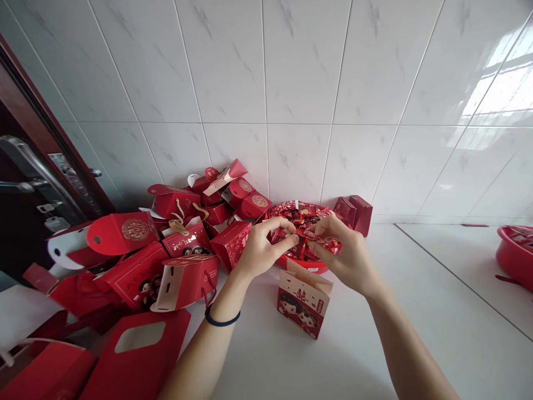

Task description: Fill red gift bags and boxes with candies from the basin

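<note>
My left hand [261, 247] and my right hand [347, 253] meet above an open red gift box [303, 303] printed with two cartoon figures, which stands upright on the white floor. Both hands pinch small red wrapped candies [322, 240] between their fingertips. Just behind them sits a red round basin [306, 264] heaped with more red candies. A dark band circles my left wrist.
A pile of red gift boxes [175, 244] lies at the left against the tiled wall, some open, some folded. Two closed boxes [353, 214] stand right of the basin. Another red basin [516, 255] sits at the far right. A dark door [25, 183] is at the left.
</note>
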### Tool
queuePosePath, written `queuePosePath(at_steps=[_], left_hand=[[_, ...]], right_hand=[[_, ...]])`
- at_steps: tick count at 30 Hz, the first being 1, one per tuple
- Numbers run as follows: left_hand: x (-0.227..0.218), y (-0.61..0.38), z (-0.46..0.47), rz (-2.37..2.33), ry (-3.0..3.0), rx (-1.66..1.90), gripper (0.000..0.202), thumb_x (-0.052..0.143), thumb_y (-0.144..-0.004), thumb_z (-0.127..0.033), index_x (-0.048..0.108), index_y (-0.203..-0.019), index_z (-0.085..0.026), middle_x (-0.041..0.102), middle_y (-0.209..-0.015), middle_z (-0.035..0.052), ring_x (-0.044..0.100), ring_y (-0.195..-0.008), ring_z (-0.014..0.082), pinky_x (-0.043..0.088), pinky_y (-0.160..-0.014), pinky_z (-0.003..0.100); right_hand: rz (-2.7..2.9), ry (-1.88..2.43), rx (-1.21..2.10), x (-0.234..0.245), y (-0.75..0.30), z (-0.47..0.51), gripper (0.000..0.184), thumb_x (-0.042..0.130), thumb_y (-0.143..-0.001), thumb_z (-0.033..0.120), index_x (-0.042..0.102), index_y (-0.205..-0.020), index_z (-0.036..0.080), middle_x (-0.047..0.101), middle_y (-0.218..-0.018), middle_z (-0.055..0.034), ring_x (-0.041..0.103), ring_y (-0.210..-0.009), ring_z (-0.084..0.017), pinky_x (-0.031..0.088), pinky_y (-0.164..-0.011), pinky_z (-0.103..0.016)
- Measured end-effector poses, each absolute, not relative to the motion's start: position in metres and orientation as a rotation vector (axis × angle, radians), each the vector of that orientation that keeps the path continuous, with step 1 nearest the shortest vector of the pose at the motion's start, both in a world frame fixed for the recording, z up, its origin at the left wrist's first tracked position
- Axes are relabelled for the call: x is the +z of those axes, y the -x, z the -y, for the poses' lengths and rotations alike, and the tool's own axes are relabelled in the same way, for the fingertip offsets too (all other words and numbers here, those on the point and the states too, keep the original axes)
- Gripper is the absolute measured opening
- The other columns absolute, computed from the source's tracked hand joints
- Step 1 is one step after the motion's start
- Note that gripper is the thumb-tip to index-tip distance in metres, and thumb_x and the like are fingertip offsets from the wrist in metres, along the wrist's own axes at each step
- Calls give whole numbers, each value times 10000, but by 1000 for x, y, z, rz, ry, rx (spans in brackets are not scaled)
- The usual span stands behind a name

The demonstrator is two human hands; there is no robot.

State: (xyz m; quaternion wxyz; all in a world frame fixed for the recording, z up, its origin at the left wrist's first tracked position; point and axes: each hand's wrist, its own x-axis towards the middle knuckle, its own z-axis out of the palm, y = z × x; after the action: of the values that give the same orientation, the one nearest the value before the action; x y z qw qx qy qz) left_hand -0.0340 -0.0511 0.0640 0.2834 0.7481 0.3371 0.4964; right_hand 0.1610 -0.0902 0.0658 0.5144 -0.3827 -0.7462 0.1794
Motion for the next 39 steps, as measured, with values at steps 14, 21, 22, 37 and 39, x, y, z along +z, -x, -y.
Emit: queuePosePath(at_steps=[14, 21, 22, 37, 39], left_hand=[[84, 68, 63, -831, -2237, 603, 145, 609, -666, -100, 705, -675, -209, 739, -1013, 68, 624, -1197, 279, 486, -719, 246], [72, 55, 63, -918, -2339, 433, 341, 614, -659, -106, 784, -934, -215, 737, -1065, 68, 695, -1004, 247, 498, -767, 274], [71, 54, 63, -932, -2356, 438, 352, 615, -665, -111, 783, -958, -209, 739, -1010, 61, 699, -915, 230, 497, -750, 274], [75, 64, 61, -1014, -2411, 522, 398, 594, -706, -117, 748, -1054, -232, 730, -1029, 31, 646, -740, 170, 480, -673, 255], [79, 67, 62, -1019, -2409, 576, 380, 601, -742, -141, 735, -1085, -234, 736, -1048, 32, 660, -827, 188, 487, -724, 262]], right_hand=[[1704, 935, 448, 76, -183, 93, 172, 709, -864, 335, 690, -1005, 239, 736, -994, -70, 705, -938, -247, 605, -825, -398], [1700, 930, 425, 77, -188, 94, 159, 713, -863, 315, 697, -1004, 246, 741, -991, -62, 712, -920, -239, 619, -791, -377], [1696, 933, 428, 77, -189, 94, 158, 717, -859, 315, 698, -1000, 246, 743, -989, -62, 713, -915, -239, 621, -783, -377], [1821, 980, 405, 76, -193, 91, 137, 689, -870, 288, 720, -1000, 257, 756, -1018, -53, 706, -938, -245, 607, -819, -389], [1830, 979, 404, 77, -193, 92, 138, 688, -869, 282, 715, -1001, 254, 751, -1011, -56, 699, -930, -246, 598, -811, -395]])
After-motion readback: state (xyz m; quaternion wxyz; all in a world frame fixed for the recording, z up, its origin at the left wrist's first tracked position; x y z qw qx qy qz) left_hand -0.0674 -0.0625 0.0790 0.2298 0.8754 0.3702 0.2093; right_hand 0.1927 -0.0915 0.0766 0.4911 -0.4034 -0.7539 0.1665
